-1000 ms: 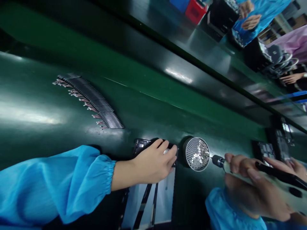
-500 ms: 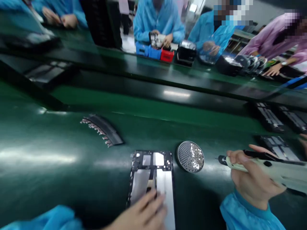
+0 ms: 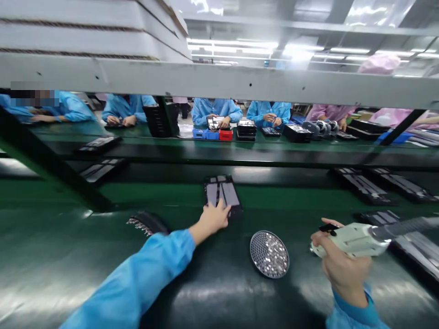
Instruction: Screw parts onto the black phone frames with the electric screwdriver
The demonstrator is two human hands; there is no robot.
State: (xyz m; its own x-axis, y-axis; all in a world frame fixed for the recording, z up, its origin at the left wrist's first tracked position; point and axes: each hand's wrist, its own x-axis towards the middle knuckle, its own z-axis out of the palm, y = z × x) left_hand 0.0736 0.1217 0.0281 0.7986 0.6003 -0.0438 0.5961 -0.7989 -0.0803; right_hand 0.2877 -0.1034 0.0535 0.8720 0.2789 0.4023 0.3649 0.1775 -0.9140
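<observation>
My left hand point(image 3: 211, 218) reaches forward in a blue sleeve and grips the near end of a black phone frame point(image 3: 222, 192) that lies at the far edge of the green bench, partly on the conveyor strip. My right hand point(image 3: 343, 265) is closed round a white electric screwdriver point(image 3: 356, 239), held level above the bench at the right. A round perforated screw tray point(image 3: 269, 254) with several small screws sits between my two hands.
A curved strip of small parts point(image 3: 147, 223) lies left of my left arm. More black phone frames point(image 3: 363, 185) lie on the conveyor to the right and left. A grey overhead rail point(image 3: 219, 82) crosses the view. Several people in blue coats work across the line.
The camera has tilted up from the bench to the whole line. My left hand has slid the phone frame away from me to the far edge. The screwdriver stays in my right hand.
</observation>
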